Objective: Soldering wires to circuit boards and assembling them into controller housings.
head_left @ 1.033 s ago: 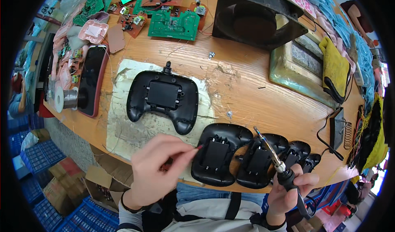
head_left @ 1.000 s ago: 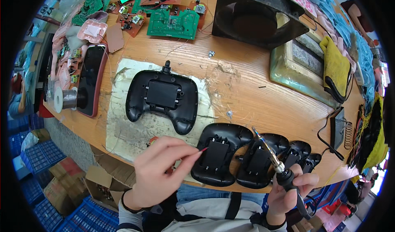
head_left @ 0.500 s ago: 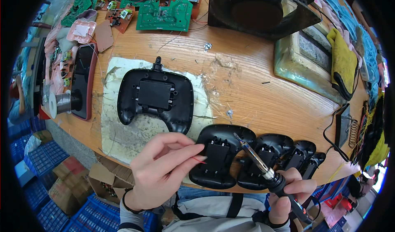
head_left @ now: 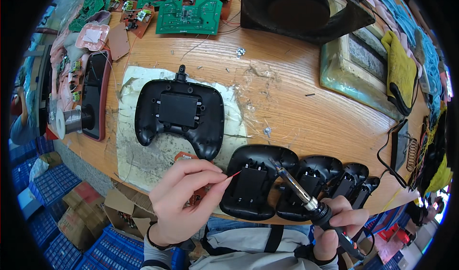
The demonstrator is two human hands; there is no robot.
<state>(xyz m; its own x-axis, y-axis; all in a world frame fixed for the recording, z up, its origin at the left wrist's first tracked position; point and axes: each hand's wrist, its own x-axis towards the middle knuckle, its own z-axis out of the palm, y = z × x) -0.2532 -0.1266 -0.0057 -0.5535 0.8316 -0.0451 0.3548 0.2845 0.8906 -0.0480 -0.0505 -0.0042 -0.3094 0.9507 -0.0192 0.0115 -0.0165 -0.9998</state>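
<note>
My left hand [head_left: 184, 200] pinches a thin red wire [head_left: 234, 175] between thumb and fingertips, its free end reaching over the nearest black gamepad shell [head_left: 241, 156]. Under and behind that hand shows part of an orange-red circuit board [head_left: 184, 155], mostly hidden. In my right hand [head_left: 346, 217] is a soldering iron [head_left: 297, 188], its grip wrapped by the fingers and its tip slanting up and left beside the same shell. Another black gamepad shell [head_left: 213, 100] lies farther off on a stained pale cloth [head_left: 128, 107], inside face up.
Several more shells [head_left: 325, 164] line the near edge at right. A black fan [head_left: 248, 11] stands at the back, with a yellow cloth [head_left: 400, 69] to its right. Green circuit boards [head_left: 165, 21] are back left; a solder spool [head_left: 71, 121] and a phone [head_left: 98, 95] lie left.
My left hand has turned slightly, and the red wire's free end now points up and right. The orange-red board has come into view beneath it. The soldering iron has barely shifted.
</note>
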